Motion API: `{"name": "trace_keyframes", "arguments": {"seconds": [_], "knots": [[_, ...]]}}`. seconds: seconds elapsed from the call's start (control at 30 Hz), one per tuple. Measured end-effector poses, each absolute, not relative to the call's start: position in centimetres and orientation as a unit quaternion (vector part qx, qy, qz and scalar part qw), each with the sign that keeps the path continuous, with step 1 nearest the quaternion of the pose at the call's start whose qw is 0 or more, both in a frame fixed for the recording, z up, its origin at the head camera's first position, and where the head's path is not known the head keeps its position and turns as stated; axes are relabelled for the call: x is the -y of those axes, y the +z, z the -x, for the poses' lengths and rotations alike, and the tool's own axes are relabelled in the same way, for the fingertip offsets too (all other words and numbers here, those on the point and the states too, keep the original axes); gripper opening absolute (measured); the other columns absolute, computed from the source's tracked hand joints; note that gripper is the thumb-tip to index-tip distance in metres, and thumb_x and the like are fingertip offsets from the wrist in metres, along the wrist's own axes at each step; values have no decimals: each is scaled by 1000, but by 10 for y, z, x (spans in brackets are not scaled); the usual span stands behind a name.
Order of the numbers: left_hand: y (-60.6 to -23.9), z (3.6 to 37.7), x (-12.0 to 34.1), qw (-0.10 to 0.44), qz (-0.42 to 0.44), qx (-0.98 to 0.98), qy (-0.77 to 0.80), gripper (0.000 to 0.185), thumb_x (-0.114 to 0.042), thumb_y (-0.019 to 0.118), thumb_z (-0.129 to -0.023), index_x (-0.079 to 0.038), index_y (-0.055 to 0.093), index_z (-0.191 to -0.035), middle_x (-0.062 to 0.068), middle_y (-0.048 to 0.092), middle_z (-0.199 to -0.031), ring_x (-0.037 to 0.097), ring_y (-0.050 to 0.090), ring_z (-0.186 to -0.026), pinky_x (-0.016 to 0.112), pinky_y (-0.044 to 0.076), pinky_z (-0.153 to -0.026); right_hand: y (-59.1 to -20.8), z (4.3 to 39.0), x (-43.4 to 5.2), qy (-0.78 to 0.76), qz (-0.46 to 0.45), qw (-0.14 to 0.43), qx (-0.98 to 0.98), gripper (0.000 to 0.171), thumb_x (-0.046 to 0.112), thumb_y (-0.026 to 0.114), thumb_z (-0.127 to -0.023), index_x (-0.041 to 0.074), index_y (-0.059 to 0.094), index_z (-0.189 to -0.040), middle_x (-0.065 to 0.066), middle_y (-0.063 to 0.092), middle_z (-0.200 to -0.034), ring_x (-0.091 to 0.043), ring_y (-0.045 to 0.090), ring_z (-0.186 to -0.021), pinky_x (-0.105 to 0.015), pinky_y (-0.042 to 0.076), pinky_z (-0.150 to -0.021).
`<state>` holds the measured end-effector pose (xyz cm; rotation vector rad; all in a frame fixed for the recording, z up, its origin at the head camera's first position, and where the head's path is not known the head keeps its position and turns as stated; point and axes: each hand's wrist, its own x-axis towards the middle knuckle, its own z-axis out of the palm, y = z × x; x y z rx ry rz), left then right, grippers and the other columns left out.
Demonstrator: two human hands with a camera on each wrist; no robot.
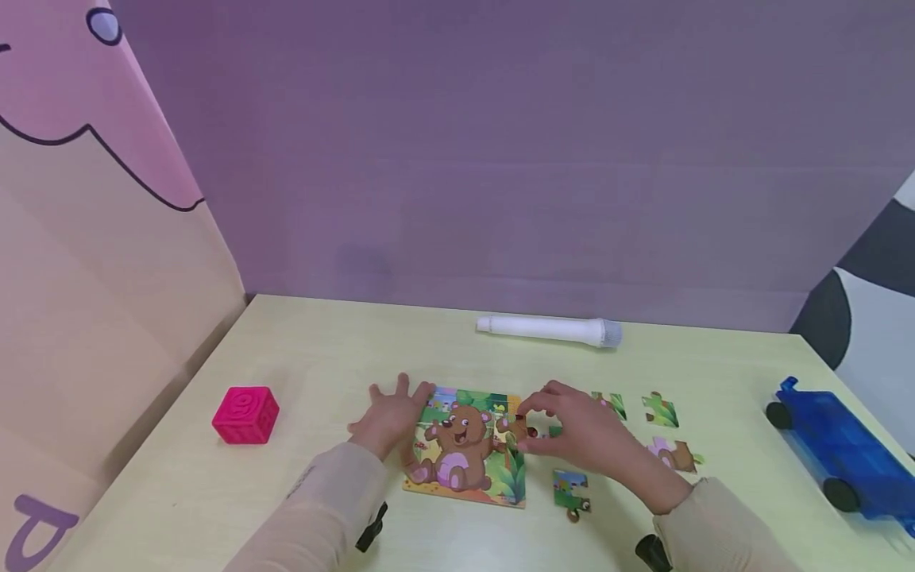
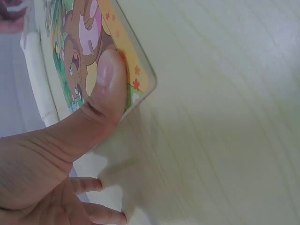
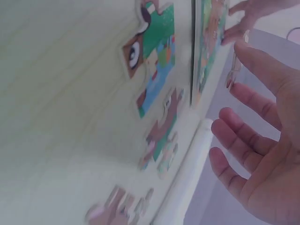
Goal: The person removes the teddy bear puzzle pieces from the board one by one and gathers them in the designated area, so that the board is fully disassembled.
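Observation:
A square bear puzzle board [image 1: 465, 497] lies on the table between the hands. At its left side is my left hand [image 1: 391, 413], fingers spread. In the left wrist view, the left thumb [image 2: 111, 77] rests on the board near a corner, while other fingertips touch the table. My right hand [image 1: 589, 433] pinches a small puzzle piece [image 3: 236, 65] between thumb and index finger, over the board's right edge; its other fingers are loosely bent. Below that hand lies a loose puzzle piece [image 1: 571, 489] with an eye on it.
More loose pieces, including a green one [image 1: 660, 409] and a brown-and-pink one [image 1: 676, 455], lie right of the right hand. A white toy microphone [image 1: 546, 328] lies behind the board. A pink block [image 1: 246, 415] stands left; a blue toy car [image 1: 847, 453] is far right.

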<state>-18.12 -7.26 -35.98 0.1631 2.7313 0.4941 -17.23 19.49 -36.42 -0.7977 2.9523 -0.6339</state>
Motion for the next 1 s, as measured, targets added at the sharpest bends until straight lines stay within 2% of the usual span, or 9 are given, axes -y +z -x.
{"name": "trace_keyframes", "arguments": {"seconds": [0.13, 0.33, 0.47, 0.57, 0.7, 0.83, 1.0], "knots": [[-359, 180, 73, 181, -59, -966, 174, 109, -7, 96, -64, -20, 38, -155, 24, 17, -166, 63, 13, -144, 84, 35, -90, -360, 164, -209, -210, 261, -1, -942, 32, 39, 84, -83, 25, 71, -109, 8, 58, -98, -9, 53, -75, -30, 46, -65], [-359, 181, 75, 181, -59, -966, 177, 109, -8, 97, -63, -19, 38, -155, 24, 17, -166, 63, 13, -144, 85, 34, -89, -355, 151, -232, -210, 250, -5, -945, 33, 41, 84, -82, 26, 71, -108, 9, 59, -102, -14, 63, -86, -26, 50, -65], [-360, 182, 75, 181, -59, -966, 177, 110, -8, 97, -63, -19, 38, -155, 23, 17, -166, 63, 13, -144, 85, 34, -89, -355, 143, -247, -212, 247, -13, -945, 33, 40, 86, -80, 27, 72, -106, 3, 62, -112, -9, 65, -82, -26, 51, -65], [-360, 182, 75, 181, -61, -966, 172, 110, -9, 97, -63, -19, 38, -155, 23, 17, -166, 63, 13, -144, 84, 35, -89, -356, 138, -261, -209, 235, -11, -949, 34, 43, 85, -80, 28, 72, -107, 3, 63, -110, -4, 60, -78, -27, 50, -66], [-360, 182, 75, 183, -63, -966, 172, 110, -9, 97, -63, -20, 37, -155, 23, 16, -166, 63, 13, -145, 84, 35, -89, -359, 133, -277, -193, 210, 12, -958, 39, 49, 83, -80, 27, 73, -110, 12, 59, -100, -8, 59, -86, -30, 53, -71], [-359, 182, 75, 183, -61, -965, 179, 110, -7, 97, -63, -21, 38, -155, 23, 16, -166, 62, 12, -145, 85, 34, -90, -364, 128, -293, -198, 174, 52, -963, 44, 46, 84, -79, 22, 73, -114, 6, 64, -110, -21, 64, -98, -42, 57, -79], [-360, 182, 75, 183, -63, -965, 178, 110, -7, 97, -62, -20, 38, -154, 24, 17, -166, 63, 12, -144, 85, 34, -89, -373, 124, -311, -199, 138, 92, -966, 44, 41, 86, -78, 22, 73, -115, 2, 64, -111, -20, 61, -96, -36, 58, -75]]}}
